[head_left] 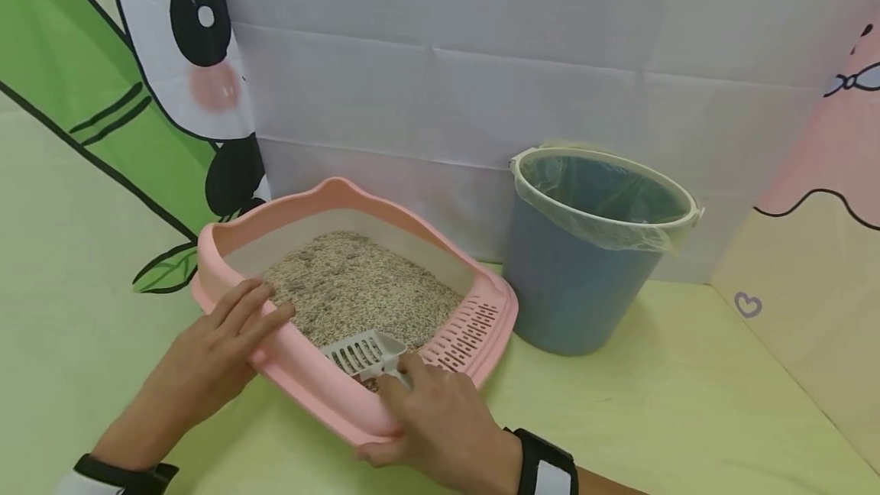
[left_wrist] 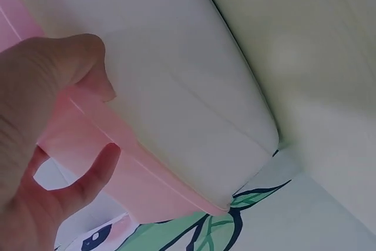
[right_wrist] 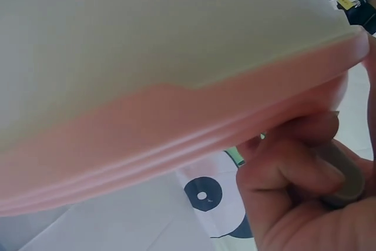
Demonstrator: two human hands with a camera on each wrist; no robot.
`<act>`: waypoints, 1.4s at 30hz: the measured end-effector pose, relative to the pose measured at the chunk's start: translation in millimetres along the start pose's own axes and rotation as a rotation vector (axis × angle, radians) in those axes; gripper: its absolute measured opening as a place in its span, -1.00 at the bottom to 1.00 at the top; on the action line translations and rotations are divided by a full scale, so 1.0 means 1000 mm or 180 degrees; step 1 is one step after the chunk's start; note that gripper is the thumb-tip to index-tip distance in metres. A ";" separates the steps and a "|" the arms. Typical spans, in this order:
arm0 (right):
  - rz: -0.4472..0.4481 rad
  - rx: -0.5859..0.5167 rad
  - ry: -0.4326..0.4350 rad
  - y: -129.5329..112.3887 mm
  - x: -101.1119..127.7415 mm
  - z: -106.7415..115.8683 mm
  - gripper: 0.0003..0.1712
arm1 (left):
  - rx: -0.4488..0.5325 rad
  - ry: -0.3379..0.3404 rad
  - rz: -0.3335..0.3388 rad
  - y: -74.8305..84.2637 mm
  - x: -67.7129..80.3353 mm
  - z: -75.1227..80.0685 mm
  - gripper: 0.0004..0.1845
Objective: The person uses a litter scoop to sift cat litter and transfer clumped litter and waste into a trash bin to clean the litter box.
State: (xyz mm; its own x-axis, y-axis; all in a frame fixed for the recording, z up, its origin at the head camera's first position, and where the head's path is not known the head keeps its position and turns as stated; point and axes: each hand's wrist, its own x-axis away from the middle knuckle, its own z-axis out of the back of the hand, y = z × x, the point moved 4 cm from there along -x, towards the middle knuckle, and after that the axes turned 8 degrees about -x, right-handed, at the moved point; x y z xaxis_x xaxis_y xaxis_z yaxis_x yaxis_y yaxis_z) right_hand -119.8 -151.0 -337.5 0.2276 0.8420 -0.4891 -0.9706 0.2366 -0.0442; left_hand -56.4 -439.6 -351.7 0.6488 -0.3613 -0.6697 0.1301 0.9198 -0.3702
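A pink and white litter box [head_left: 316, 380] full of grainy litter [head_left: 357, 273] stands on the pale green surface. Over its near left rim lie the fingers of my left hand [head_left: 213, 357]; the left wrist view shows the thumb against the white outer wall, so this hand grips the rim. My right hand [head_left: 447, 415] curls around the handle of a light grey litter scoop [head_left: 366, 352] and also touches the box's near right corner. Inside the box, the slotted scoop head sits just above or on the litter; which one I cannot tell. Most of the handle is hidden by the fingers.
A blue bin [head_left: 571, 289] lined with a clear bag [head_left: 598, 228] stands right of the box, close to its slotted pink step [head_left: 467, 331]. Behind both hangs a pale cloth backdrop [head_left: 440, 90] with a cartoon panda and bamboo on the left.
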 end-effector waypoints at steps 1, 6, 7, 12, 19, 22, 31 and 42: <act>0.0025 -0.0061 0.0006 0.003 0.001 0.001 -0.28 | -0.0010 0.0007 0.0003 0.002 0.000 0.002 0.00; 0.0087 -0.0261 -0.0022 0.017 0.008 0.006 -0.31 | -0.0140 0.0021 0.0034 0.013 -0.003 0.011 0.02; 0.0065 -0.0272 -0.0037 0.020 0.009 0.006 -0.29 | -0.0172 0.0013 0.0043 0.015 -0.004 0.013 0.03; -0.0111 -0.0446 -0.0123 0.029 0.017 0.007 -0.33 | -0.0340 -0.0151 0.0084 0.020 -0.002 0.017 0.11; -0.0003 -0.0010 -0.0133 0.019 0.008 0.009 -0.32 | -0.0528 0.0004 0.0255 -0.023 0.007 0.000 0.04; 0.0129 0.0446 -0.0134 0.013 0.003 0.007 -0.24 | -0.0549 0.0030 0.0349 -0.040 0.016 -0.008 0.09; 0.0183 0.0544 -0.0030 0.011 -0.004 0.000 -0.29 | -0.0657 0.0053 0.0308 -0.054 0.027 -0.008 0.13; 0.0469 0.0520 0.0404 0.030 -0.002 0.003 -0.26 | -0.0673 0.0192 0.0442 -0.041 0.028 0.005 -0.23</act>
State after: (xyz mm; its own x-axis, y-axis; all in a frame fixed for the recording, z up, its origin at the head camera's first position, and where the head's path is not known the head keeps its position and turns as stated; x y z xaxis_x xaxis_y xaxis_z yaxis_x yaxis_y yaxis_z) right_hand -149.4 -143.7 -334.9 0.0628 0.8081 -0.5857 -0.9647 0.1996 0.1719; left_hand -40.3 -486.5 -352.1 0.6027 -0.2481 -0.7584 -0.1208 0.9111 -0.3941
